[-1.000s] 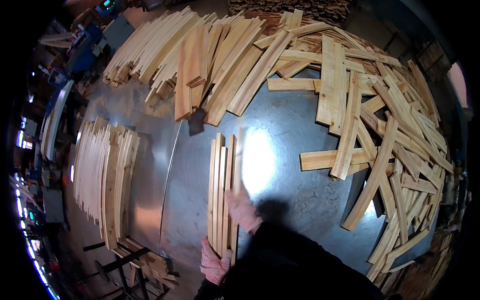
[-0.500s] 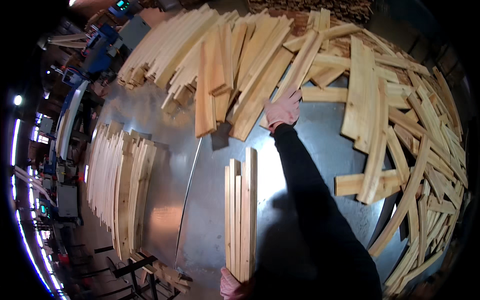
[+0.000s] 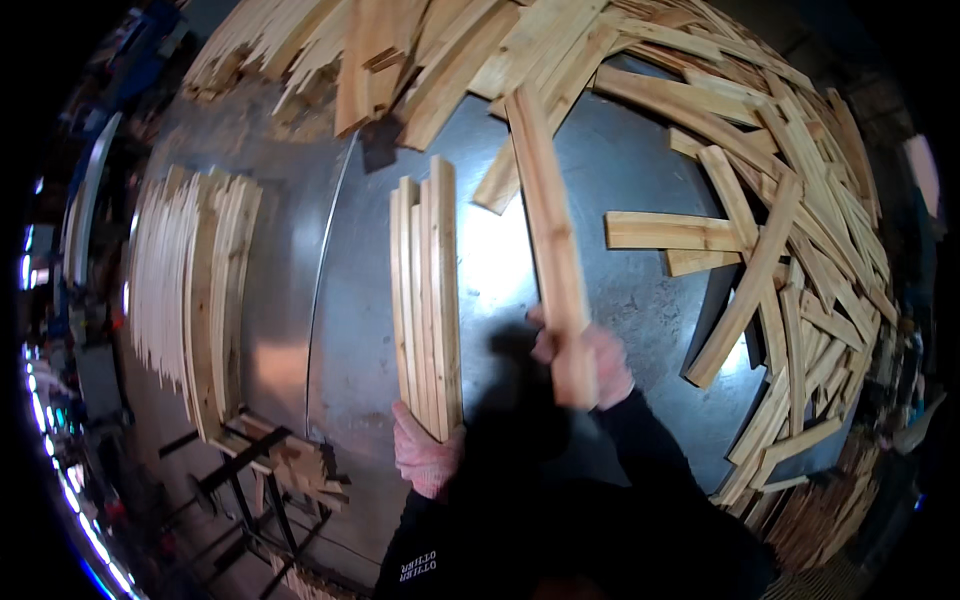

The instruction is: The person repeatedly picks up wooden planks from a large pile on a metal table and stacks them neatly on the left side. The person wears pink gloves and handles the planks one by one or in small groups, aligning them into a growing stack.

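Steel table [image 3: 640, 190] ringed with loose slats, right hand [image 3: 585, 360] clenched around one long slat [image 3: 545, 210], left hand [image 3: 425, 455] gripping a small slat bundle [image 3: 427, 290].

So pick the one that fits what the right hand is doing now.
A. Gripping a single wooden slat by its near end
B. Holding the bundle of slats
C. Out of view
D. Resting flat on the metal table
A: the right hand is closed round the near end of one wooden slat that angles up over the metal table, while the left hand steadies the bundle of slats.

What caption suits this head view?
Right hand holds one wooden slat; left hand steadies a slat bundle on a metal table.
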